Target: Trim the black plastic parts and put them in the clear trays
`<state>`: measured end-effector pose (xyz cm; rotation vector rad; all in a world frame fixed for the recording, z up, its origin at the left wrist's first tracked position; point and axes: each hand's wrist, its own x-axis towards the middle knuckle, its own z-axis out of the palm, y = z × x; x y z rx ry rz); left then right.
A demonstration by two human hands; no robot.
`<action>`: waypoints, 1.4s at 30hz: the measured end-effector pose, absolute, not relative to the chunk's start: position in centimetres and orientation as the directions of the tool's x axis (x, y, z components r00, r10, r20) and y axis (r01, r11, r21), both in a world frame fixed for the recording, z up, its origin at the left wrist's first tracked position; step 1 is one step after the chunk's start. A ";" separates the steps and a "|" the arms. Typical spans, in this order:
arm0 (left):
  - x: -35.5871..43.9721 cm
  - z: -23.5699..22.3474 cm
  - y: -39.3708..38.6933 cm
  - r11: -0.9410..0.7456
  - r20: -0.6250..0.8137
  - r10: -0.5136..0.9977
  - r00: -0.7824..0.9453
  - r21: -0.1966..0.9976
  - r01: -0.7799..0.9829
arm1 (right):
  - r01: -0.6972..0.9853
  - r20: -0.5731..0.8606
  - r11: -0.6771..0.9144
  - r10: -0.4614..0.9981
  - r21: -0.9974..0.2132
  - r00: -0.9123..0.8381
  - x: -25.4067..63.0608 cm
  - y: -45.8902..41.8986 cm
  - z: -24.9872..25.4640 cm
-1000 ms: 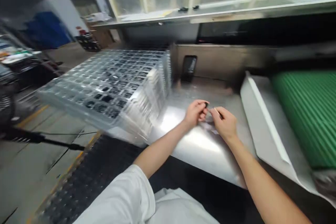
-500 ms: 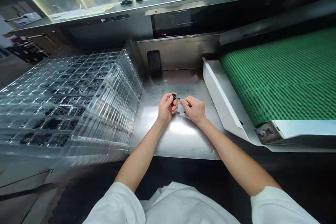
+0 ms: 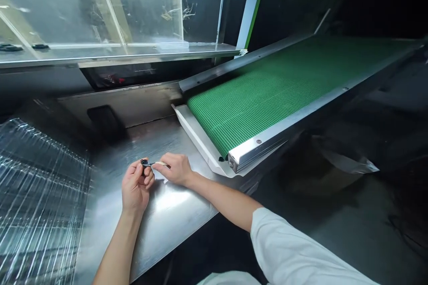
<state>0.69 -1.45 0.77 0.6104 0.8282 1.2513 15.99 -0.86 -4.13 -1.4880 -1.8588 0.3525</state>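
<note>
Pinched in the fingers of my left hand is a small black part; its exact kind is too small to make out. My right hand is closed on a thin hand tool with a pale handle and a narrow dark shaft. The tool's tip meets the black part or lies right beside it; I cannot tell which. Both hands are just above a shiny metal work surface.
Stacked clear plastic trays stand at the left. To the right, a green conveyor belt runs away behind a white metal guide. A dark rectangular object leans at the back panel. Above is a shelf edge before transparent panels.
My view has swung right, so the belt shows more and the trays less. Both hands keep their hold on the black part and the tool.
</note>
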 end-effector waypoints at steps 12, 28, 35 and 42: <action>0.6 -0.2 -0.8 0.224 -0.194 0.974 0.114 0.785 -0.578 | 0.698 0.406 0.363 0.907 -0.617 -0.112 16.2 -0.5 -4.2; 0.5 0.0 -0.7 0.277 -0.246 0.960 0.131 0.788 -0.550 | 0.625 0.429 0.344 0.903 -0.701 -0.017 16.7 0.1 -3.6; 1.1 -0.7 -1.0 0.344 -0.276 0.938 0.209 0.815 -0.466 | 0.300 0.290 0.279 0.957 -0.912 -0.008 15.7 0.1 -3.6; 1.7 -1.5 -0.8 0.338 -0.296 0.941 0.166 0.778 -0.530 | 0.308 0.244 0.216 0.968 -0.927 0.054 15.6 0.3 -4.6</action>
